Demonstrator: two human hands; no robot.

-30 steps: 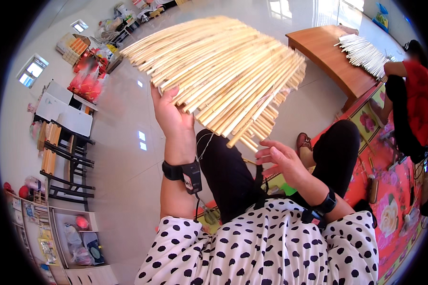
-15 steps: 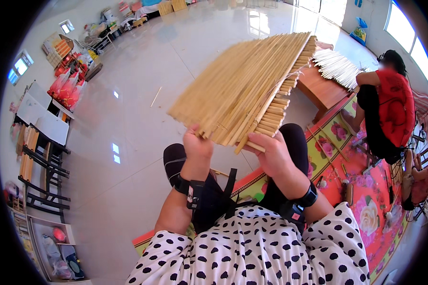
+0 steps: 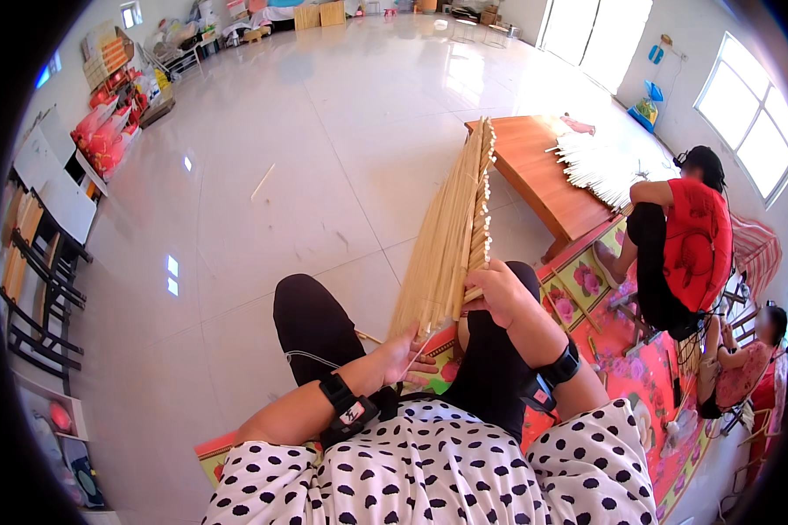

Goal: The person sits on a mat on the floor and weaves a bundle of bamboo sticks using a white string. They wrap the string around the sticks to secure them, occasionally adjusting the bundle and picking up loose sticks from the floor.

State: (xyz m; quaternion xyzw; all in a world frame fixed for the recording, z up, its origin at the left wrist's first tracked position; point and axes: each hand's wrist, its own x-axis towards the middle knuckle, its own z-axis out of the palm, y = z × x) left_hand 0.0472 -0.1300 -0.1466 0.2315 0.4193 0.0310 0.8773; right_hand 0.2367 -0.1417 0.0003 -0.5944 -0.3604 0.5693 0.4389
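A flat panel of pale bamboo slats stands on edge between my knees, its top leaning away from me. My right hand grips the panel's right side near its lower end. My left hand sits at the panel's bottom edge, fingers curled around the slat ends. Both wrists wear black straps. I am seated in black trousers and a white top with black dots.
A low wooden table with a heap of pale sticks stands ahead on the right. A person in a red top sits beside it, another person farther right. A flowered mat covers the floor. Folded chairs line the left.
The slat panel has swung from lying flat and raised in front of me to standing on edge between my knees. Both hands came down with it.
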